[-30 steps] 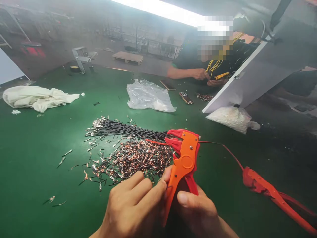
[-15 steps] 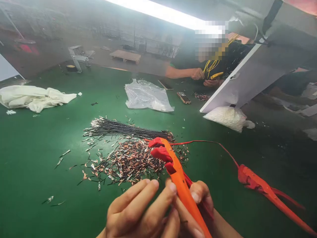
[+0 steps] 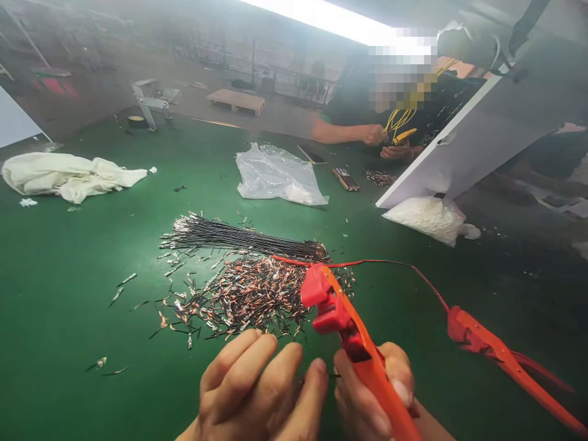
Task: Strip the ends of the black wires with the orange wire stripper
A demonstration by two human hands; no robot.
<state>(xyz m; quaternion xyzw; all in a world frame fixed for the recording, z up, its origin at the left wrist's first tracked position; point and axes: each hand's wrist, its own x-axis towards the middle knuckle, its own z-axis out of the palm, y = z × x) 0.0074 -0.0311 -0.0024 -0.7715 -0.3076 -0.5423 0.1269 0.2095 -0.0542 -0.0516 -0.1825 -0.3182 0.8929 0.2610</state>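
An orange-and-red wire stripper (image 3: 349, 331) is gripped in my right hand (image 3: 367, 392), its red jaws pointing up and to the left. My left hand (image 3: 261, 392) is beside it, fingers curled with the fingertips together; whatever they hold is hidden. Between the hands shows a tiny dark bit, too small to name. Just beyond lies a heap of short black wire scraps (image 3: 257, 294) with copper ends. Behind the heap is a bundle of long black wires (image 3: 248, 240), with metal terminals at its left end.
A second orange-red stripper (image 3: 500, 352) lies at the right, near a thin red strip (image 3: 367, 261). Further back are a clear plastic bag (image 3: 280, 177), a keypad phone (image 3: 345, 179), a white cloth (image 3: 68, 174), a filled bag (image 3: 429, 217) and a white panel (image 3: 441, 147). Opposite, a person handles yellow wires (image 3: 399, 122).
The stripper in my right hand has moved right and slightly down, and its jaws have turned. My hands, overlapping before, now stand a little apart.
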